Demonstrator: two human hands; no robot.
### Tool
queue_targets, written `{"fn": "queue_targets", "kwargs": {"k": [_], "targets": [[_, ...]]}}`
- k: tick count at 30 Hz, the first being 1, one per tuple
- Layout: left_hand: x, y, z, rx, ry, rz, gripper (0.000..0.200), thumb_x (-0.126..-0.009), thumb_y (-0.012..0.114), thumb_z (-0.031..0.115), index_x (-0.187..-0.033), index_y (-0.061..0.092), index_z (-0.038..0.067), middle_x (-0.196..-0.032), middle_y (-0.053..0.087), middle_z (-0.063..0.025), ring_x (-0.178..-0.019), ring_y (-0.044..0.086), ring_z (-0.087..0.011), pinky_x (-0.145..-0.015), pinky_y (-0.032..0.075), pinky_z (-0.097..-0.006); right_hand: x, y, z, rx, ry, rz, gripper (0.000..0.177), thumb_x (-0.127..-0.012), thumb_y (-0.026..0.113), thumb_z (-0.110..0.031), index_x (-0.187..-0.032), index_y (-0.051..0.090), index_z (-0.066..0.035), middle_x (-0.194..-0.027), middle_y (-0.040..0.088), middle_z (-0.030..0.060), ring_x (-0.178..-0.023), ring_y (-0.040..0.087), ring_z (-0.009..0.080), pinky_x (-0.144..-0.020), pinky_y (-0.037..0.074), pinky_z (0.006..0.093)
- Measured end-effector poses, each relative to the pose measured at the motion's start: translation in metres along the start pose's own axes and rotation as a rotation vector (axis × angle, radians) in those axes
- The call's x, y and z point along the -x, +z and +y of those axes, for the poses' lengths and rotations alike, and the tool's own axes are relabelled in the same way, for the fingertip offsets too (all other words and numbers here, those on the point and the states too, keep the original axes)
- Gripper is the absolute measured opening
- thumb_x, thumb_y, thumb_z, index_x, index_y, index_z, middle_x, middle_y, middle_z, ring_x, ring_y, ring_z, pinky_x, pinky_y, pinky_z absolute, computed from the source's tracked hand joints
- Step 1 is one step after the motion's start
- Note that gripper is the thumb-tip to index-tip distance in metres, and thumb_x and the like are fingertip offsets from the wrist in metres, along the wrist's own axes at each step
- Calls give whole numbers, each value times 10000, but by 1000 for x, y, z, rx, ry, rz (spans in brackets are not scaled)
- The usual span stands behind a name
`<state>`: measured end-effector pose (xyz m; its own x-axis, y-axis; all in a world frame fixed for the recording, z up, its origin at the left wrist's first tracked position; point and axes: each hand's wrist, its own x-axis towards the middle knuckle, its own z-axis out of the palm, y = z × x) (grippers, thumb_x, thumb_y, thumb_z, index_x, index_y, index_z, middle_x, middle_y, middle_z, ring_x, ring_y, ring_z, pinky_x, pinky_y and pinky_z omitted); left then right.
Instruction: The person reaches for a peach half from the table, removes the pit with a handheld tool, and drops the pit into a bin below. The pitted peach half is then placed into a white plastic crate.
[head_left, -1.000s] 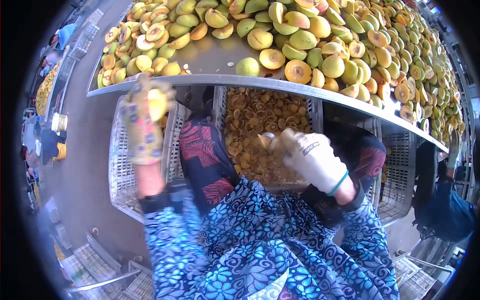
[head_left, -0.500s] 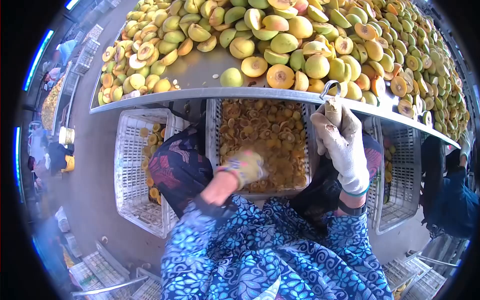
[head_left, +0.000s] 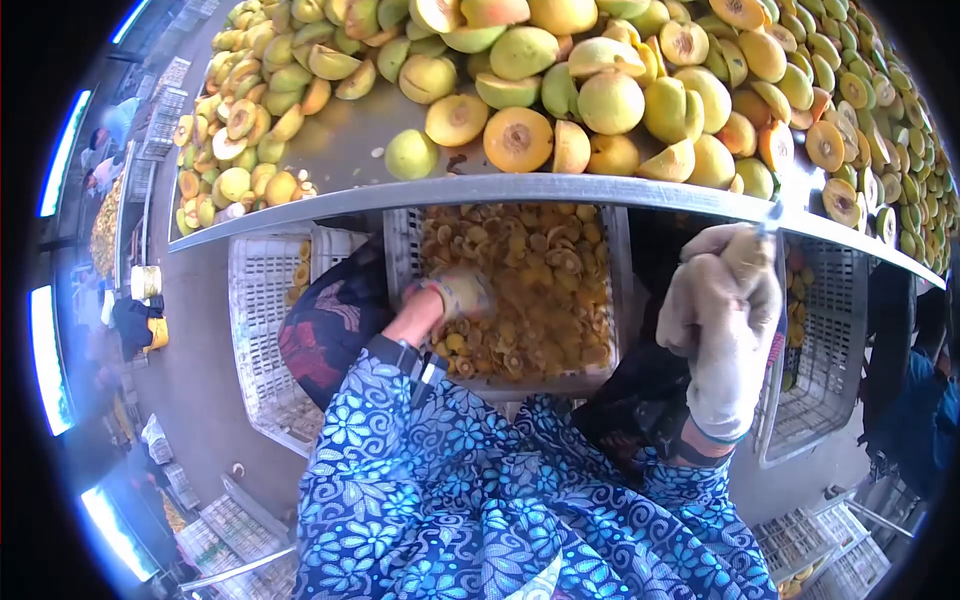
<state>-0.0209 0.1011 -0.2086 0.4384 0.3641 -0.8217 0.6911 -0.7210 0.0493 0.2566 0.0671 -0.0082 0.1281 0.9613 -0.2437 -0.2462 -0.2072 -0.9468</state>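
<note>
Gloved and slightly blurred, my left hand (head_left: 455, 293) is over the left part of a crate (head_left: 402, 240) of cut yellow-orange fruit pieces (head_left: 540, 290). Whether it holds anything cannot be made out. My right hand (head_left: 725, 310), in a whitish glove, is closed around the handle of a small metal-tipped tool (head_left: 750, 250), whose tip is by the metal table edge (head_left: 480, 188). Above the edge lie halved fruits (head_left: 518, 139) with brown centres and a round green-yellow fruit (head_left: 411, 155).
White crates stand at the left (head_left: 262, 330) and right (head_left: 825, 340) of my knees, both with some fruit inside. A person (head_left: 135, 322) is at the far left. Another person (head_left: 915, 410) is at the right edge. More crates (head_left: 235, 545) stand behind at lower left.
My left hand has moved left and up over the crate. My right hand has shifted right and appears larger. The view has shifted, with the table fruit now further left.
</note>
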Motion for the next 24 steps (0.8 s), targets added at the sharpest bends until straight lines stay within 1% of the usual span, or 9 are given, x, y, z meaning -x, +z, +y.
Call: {"fn": "queue_targets", "kwargs": {"k": [1, 4, 6, 7, 9, 12, 17, 21, 24], "targets": [[9, -13, 19, 190, 32, 17, 357, -968, 465, 254, -1201, 693, 109, -1210, 686, -102, -1106, 645, -283, -951, 487, -384, -1, -1, 0, 3, -6, 35, 92, -937, 567, -115, -980, 561, -34, -615, 508, 4, -436, 421, 68, -407, 310, 207], [-118, 144, -28, 620, -112, 547, 370, -967, 487, 334, -1206, 689, 138, -1211, 684, -104, -1122, 629, -289, -984, 463, -399, -4, -6, 4, 1, -29, 98, 127, -989, 535, -182, -1049, 545, -71, -593, 434, -5, -407, 350, 71, -362, 275, 221], [-57, 37, -30, 606, -312, 553, 351, -941, 535, 362, -1166, 704, 152, -1181, 686, -130, -1089, 638, -303, -954, 483, -412, -4, -9, 5, -89, -81, 33, 169, -1003, 539, -226, -1079, 535, -75, -604, 406, -16, -415, 330, 66, -359, 265, 221], [-35, 5, -29, 669, -332, 766, 336, -925, 561, 366, -1138, 715, 156, -1161, 688, -145, -1073, 641, -308, -936, 493, -418, -4, -10, 7, -96, -110, 27, 184, -1009, 538, -248, -1088, 534, -82, -605, 388, -22, -415, 319, 62, -357, 257, 220], [-23, -27, -19, 679, -372, 791, 323, -918, 574, 351, -1128, 717, 152, -1139, 691, -151, -1073, 639, -308, -931, 498, -415, -4, -8, 8, -101, -109, 65, 185, -1010, 538, -249, -1091, 534, -82, -607, 393, -22, -416, 322, 61, -356, 259, 219], [-30, -37, 17, 805, -275, 880, 336, -880, 607, 284, -1177, 694, 152, -1178, 680, -137, -993, 666, -329, -885, 525, -405, -6, -6, 10, -104, -138, 95, 185, -1007, 542, -251, -1082, 533, -81, -611, 403, -19, -416, 334, 61, -353, 265, 219], [-69, -15, 70, 143, -260, 1137, 432, -810, 619, 174, -1240, 656, 153, -1260, 631, -94, -1039, 651, -312, -864, 531, -365, -6, -5, 10, -42, -79, 79, 178, -1002, 540, -242, -1042, 522, -70, -601, 404, -14, -405, 332, 66, -353, 274, 219], [8, -18, 5, 604, -320, 515, 302, -855, 600, 246, -1090, 722, 100, -1242, 659, -136, -1064, 674, -327, -877, 548, -427, -4, -2, 7, -77, -56, 115, 183, -1005, 533, -253, -1043, 523, -74, -599, 402, -17, -403, 332, 67, -354, 275, 216], [47, -28, 30, 417, -244, -164, 310, -893, 505, 166, -1086, 731, 81, -1228, 668, -154, -1105, 657, -332, -882, 544, -426, -4, -2, 8, -88, -59, 96, 182, -1006, 530, -261, -1046, 523, -83, -598, 400, -19, -407, 339, 68, -357, 278, 216]]}}
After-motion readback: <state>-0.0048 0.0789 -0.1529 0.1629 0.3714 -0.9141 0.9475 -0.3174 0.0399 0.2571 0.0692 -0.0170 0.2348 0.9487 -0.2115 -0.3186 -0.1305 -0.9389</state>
